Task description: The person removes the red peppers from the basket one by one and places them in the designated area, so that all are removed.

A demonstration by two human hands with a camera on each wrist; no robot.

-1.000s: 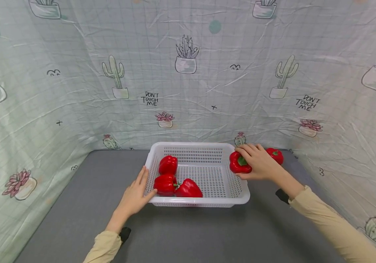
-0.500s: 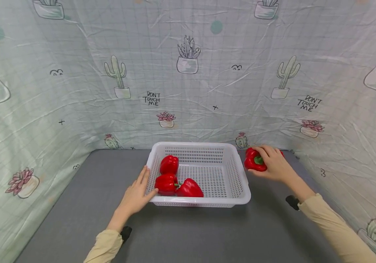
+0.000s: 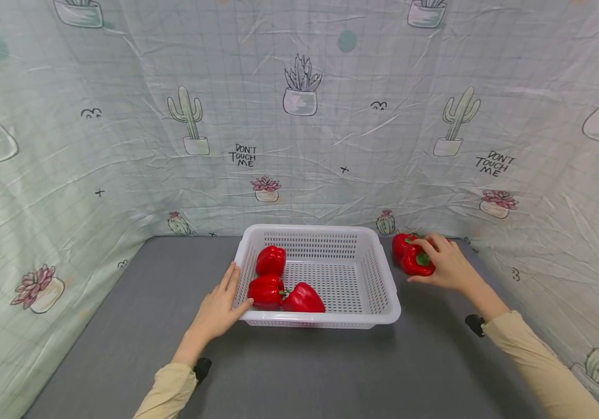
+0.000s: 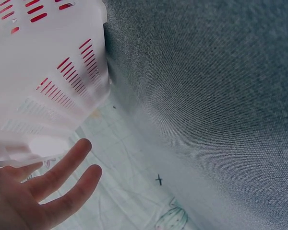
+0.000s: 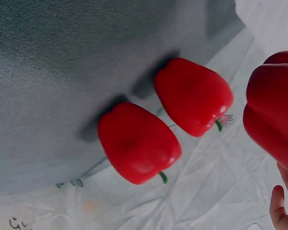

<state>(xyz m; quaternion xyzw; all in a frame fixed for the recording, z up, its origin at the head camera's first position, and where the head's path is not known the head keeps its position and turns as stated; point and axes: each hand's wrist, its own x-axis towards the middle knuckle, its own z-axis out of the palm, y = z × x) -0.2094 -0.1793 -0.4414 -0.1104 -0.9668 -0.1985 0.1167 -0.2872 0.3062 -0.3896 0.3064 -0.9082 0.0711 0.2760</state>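
Note:
My right hand grips a red bell pepper with a green stem, to the right of the white basket. In the right wrist view that held bell pepper is at the right edge, above the fingertips. Two more red bell peppers stand on the table there, one at the middle and one lower left. My left hand rests on the basket's left rim, its fingers extended; the left wrist view shows the fingers straight and spread beside the basket wall.
Three red bell peppers lie inside the basket at its left: one at the back, one in front of it and one tipped over. The grey table ends at a printed cloth wall behind and on both sides.
My right hand has carried the bell pepper from above the basket's right rim out to the right, beside the other bell peppers on the table. The left hand stays at the rim.

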